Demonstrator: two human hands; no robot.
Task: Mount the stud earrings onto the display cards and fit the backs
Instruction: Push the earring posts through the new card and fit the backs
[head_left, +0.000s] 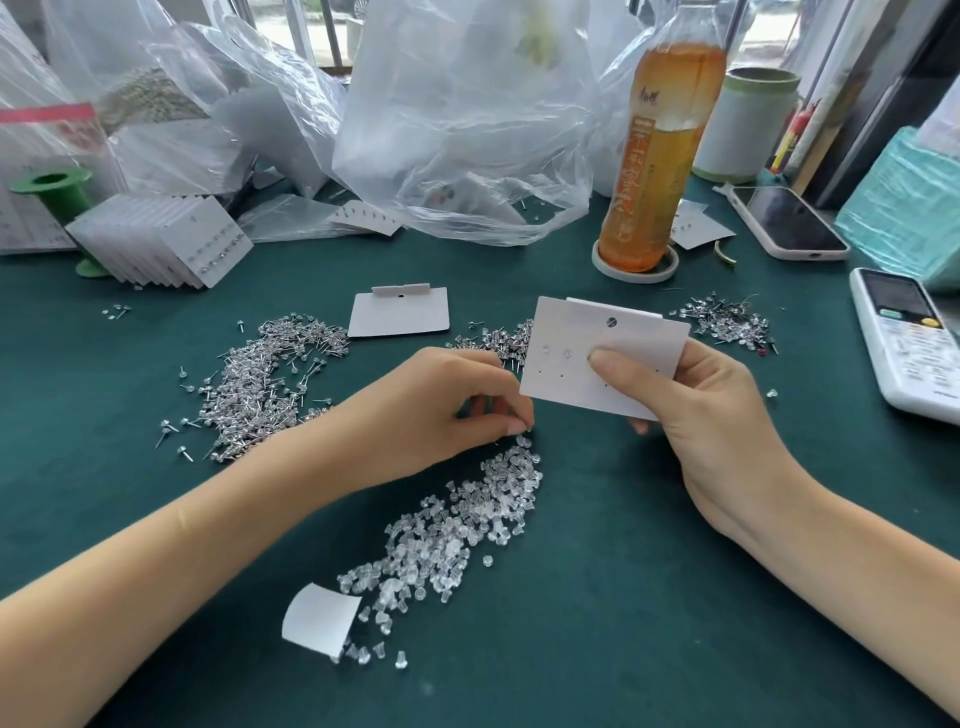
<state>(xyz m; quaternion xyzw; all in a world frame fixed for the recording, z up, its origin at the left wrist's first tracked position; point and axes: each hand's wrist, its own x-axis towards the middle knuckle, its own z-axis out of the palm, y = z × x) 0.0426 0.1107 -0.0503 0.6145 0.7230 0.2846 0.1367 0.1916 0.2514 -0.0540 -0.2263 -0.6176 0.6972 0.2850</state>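
The right hand (711, 410) is gripping a white display card (602, 358), thumb pressing its face beside two mounted studs. The left hand (447, 410) is pinching at the far end of the clear backs pile (457, 530). Loose stud earrings (270, 374) are lying left on the green table (623, 597).

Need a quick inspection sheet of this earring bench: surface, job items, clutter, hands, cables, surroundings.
Surface: dark green table mat, flat.
Job's things: display card with a few studs fitted, several holes bare; blank card; stack of finished cards; stud earring pile; clear earring backs pile.
Clutter: tea bottle on a coaster, phone, remote control, paper scrap, green spool.
Hands: left hand pinches at the backs pile; right hand grips the display card.
Cables: nothing seen.
Surroundings: clear plastic bags, window behind.
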